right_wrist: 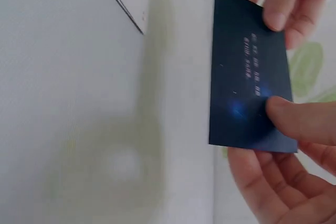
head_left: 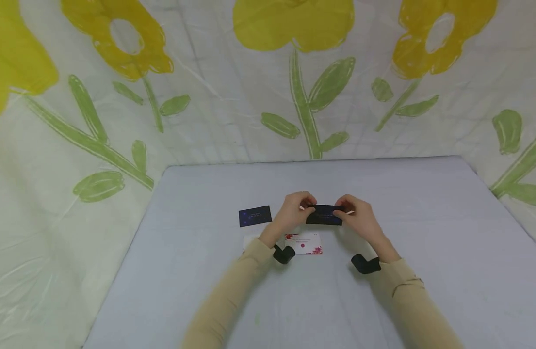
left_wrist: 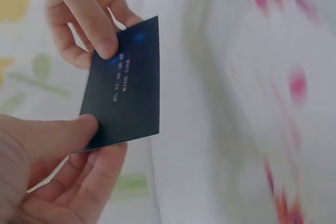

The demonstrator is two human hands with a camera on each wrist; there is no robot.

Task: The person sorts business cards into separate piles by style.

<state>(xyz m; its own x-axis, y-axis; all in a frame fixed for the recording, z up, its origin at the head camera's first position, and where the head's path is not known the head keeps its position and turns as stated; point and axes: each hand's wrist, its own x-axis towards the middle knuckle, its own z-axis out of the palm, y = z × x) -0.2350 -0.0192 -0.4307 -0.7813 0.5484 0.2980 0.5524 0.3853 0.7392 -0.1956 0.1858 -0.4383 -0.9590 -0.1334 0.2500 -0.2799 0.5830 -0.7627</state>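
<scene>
A dark blue-black card with small pale print is held up above the table between both hands. My left hand pinches its left end, thumb on the printed face and fingers behind. The right hand pinches the opposite end the same way. In the left wrist view the card stands tilted, its printed face showing. The right wrist view shows bluish glows on the same card, near the right thumb.
Another dark card lies left of the hands. Nearer the body lies a white card with red-pink leaf patterns, and beside it a white card partly hidden by the left forearm. A pale cloth covers the table; a flower-print curtain hangs behind.
</scene>
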